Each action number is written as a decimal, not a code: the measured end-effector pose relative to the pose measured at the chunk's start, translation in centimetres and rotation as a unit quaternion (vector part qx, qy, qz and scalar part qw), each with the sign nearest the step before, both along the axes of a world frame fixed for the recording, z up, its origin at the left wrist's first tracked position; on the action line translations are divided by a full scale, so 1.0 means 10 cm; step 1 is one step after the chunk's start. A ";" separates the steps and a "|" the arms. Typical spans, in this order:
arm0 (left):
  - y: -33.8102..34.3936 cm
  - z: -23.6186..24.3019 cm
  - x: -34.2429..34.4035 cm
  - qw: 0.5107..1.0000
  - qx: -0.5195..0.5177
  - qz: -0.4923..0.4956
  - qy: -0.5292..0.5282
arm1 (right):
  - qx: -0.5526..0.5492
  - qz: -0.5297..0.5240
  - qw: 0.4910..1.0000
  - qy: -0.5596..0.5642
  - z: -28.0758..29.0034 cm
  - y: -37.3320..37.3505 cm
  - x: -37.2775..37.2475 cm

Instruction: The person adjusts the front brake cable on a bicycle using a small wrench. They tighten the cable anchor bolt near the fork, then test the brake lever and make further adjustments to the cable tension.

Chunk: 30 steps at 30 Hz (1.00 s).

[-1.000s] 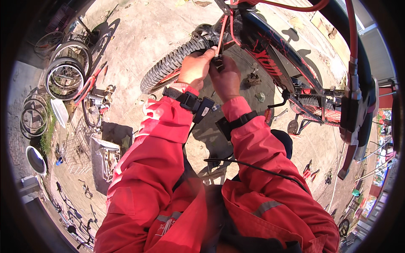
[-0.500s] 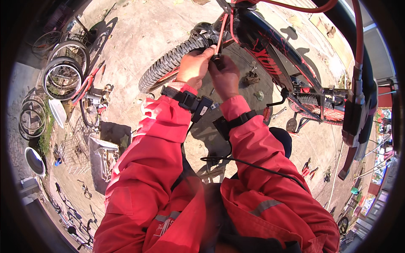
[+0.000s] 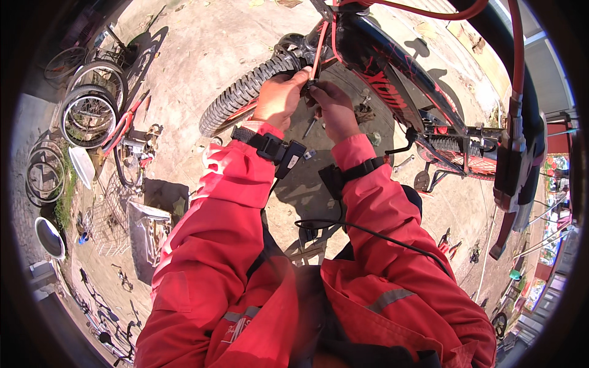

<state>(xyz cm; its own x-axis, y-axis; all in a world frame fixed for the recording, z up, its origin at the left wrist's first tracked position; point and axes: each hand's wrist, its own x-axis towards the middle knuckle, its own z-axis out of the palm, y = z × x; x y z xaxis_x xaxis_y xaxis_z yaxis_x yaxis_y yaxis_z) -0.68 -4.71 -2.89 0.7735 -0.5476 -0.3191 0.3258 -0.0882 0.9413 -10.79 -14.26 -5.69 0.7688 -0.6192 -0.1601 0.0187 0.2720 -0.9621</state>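
A black bicycle frame (image 3: 383,67) with red markings stands in front of me, its knobby front tyre (image 3: 236,92) pointing to the left. My left hand (image 3: 277,101) is closed beside the wheel, thumb and forefinger pinching the lower end of a red cable (image 3: 319,49) that runs down from above. Close against it on the right, my right hand (image 3: 336,110) is also closed, its fingertips pressed on a small dark part at the cable's end. The fingers and shadow hide most of that part.
Loose wheels (image 3: 91,116) and a red frame piece (image 3: 127,122) lie at the left, near a wire basket (image 3: 110,230). A spanner (image 3: 404,162) lies under the bicycle. Pliers with red handles (image 3: 451,248) are at the right. The brake lever (image 3: 504,236) hangs at the right.
My right hand has shifted slightly right and turned, showing more of its thumb side. The left hand stays at the cable, almost unmoved.
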 end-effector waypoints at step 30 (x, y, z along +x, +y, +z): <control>0.02 -0.06 0.03 0.994 0.023 -0.002 -0.104 | 0.092 0.027 0.995 0.028 0.16 -0.02 0.00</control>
